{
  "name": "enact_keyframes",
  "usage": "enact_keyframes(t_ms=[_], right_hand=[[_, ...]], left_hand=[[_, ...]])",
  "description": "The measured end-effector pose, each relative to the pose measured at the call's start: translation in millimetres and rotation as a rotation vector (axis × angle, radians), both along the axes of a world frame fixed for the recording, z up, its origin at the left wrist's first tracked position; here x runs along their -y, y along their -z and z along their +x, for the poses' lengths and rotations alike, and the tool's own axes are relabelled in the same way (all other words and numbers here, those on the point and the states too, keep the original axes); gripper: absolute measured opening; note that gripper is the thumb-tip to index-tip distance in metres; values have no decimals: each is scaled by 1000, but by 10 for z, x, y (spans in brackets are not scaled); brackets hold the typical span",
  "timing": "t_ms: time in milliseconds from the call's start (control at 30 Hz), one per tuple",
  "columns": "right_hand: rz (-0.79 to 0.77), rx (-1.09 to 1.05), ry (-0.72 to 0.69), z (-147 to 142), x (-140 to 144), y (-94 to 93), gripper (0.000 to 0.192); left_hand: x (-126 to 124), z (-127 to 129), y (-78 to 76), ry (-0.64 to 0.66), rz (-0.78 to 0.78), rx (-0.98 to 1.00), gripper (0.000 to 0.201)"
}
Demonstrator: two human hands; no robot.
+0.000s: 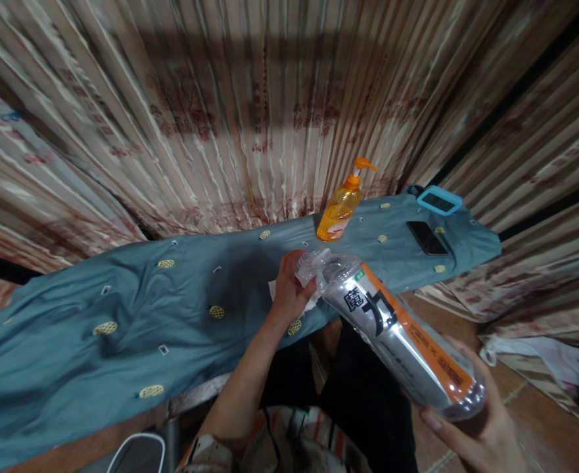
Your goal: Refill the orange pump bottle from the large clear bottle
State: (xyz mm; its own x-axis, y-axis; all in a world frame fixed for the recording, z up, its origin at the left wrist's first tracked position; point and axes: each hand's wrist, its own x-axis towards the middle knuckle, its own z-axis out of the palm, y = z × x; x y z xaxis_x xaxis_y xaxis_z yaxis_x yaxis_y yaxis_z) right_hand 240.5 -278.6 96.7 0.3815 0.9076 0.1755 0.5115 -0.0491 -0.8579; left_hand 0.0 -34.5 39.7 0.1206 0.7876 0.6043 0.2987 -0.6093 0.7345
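Note:
A large clear plastic bottle (392, 335) with a silver and orange label lies tilted across the right of my lap. Its narrow neck end points up and left, where my left hand (292, 289) has its fingers wrapped round the clear top. Something white, like a tissue (313, 301), shows behind and beside those fingers. My right hand (491, 420) supports the bottle's base, its thumb on the near side and fingers around the far side. Beyond the neck, an orange pump bottle (339, 210) stands upright on the patterned teal cloth (242, 263), touching neither hand.
A black phone (427, 238) and a blue-framed object (440, 200) lie on the cloth at the right. Striped curtains (269, 98) hang behind and at both sides. Below the cloth's front edge are a metal support (172, 440) and a dark, white-edged object (138, 454). Tiled floor shows at right.

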Motion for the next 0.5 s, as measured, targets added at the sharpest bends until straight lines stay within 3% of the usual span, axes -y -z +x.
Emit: enact_keyframes(t_ms=[200,500], right_hand=[[-65,-188,207,-297,-61,-209,95],[-40,-167,183,-231,-47,-148,94]], left_hand=[[4,20,15,-6,-10,23,60],[11,19,-44,-6,-22,35,52]])
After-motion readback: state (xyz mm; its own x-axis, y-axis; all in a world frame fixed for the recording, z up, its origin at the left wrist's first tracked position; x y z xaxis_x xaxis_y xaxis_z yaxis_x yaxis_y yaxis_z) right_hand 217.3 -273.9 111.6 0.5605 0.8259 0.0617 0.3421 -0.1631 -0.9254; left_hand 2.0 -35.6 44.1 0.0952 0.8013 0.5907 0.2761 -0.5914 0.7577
